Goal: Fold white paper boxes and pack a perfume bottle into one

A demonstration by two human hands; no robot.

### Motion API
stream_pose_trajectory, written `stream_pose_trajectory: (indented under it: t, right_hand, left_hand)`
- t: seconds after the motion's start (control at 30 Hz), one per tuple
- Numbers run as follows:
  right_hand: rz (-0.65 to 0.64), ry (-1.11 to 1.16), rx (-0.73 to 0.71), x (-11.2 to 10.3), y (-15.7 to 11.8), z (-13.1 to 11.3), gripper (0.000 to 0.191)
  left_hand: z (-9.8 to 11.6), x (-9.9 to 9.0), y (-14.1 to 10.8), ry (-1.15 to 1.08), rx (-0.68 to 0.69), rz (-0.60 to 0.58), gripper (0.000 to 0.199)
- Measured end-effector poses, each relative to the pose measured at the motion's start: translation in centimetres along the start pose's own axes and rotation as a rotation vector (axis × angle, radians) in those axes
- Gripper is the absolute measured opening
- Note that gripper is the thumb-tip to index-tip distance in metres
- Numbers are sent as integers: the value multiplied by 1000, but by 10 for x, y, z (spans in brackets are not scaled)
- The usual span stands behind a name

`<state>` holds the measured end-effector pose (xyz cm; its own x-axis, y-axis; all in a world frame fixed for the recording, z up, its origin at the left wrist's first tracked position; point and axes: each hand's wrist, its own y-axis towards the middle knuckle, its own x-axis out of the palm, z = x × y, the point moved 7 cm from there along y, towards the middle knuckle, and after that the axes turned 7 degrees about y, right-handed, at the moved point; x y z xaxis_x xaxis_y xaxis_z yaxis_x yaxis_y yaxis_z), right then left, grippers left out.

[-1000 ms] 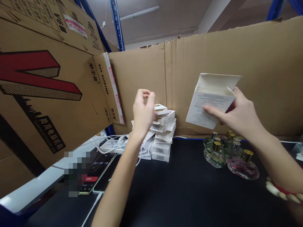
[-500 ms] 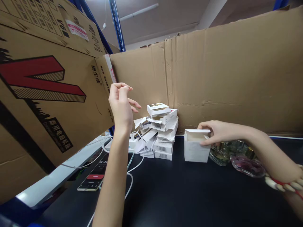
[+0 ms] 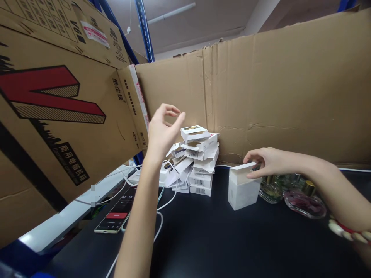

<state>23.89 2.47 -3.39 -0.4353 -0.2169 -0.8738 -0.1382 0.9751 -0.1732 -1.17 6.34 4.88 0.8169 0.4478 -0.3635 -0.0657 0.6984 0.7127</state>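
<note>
Clearly, the right hand [image 3: 271, 162] has the white box [image 3: 245, 195], which seems to stand upright on the counter [image 3: 208, 243], its raised flap [image 3: 242, 167] lifted at the top. Thumb and fingers are drawn narrow around that flap and the top edge, though the far fingertips are partly hidden. A light pinch suits it best, I judge: thin card would probably crease or tear under a hard squeeze.

From the box, the glass bottles [image 3: 305, 206] sit at three o'clock, just beside it, so the right wrist does well to stay high and clear of their caps. The stack of small boxes [image 3: 201, 179] rises near ten o'clock, uneven and likely easy to topple. Above its left side, also toward ten o'clock, the left hand [image 3: 162, 133] hangs empty, thumb and fingers curved well apart; lowering it there calls for care.
</note>
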Motion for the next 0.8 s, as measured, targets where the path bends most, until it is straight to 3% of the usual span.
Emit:
stream_pose_trajectory:
  t: [0.13, 0.23, 0.4, 0.5, 0.63, 0.8]
  right_hand:
    - [94, -16, -2, -8, -4, -1, 62]
    - [119, 8, 6, -12, -12, -5, 61]
    - [121, 55, -11, -16, -21, -11, 61]
    - [115, 76, -15, -15, -24, -13, 63]
    - [109, 44, 1, -13, -23, -14, 61]
    - [103, -20, 40, -12, -21, -9, 60]
  left_hand:
    - [-26, 21, 2, 192, -146, -106, 34]
    - [-51, 22, 2, 392, -329, -155, 30]
    - [-90, 20, 0, 642, -510, -422, 31]
    - [-103, 24, -1, 628, -506, -517, 35]
    - [-104, 39, -5, 571, -418, -667, 40]
    - [-102, 46, -7, 580, -375, -647, 49]
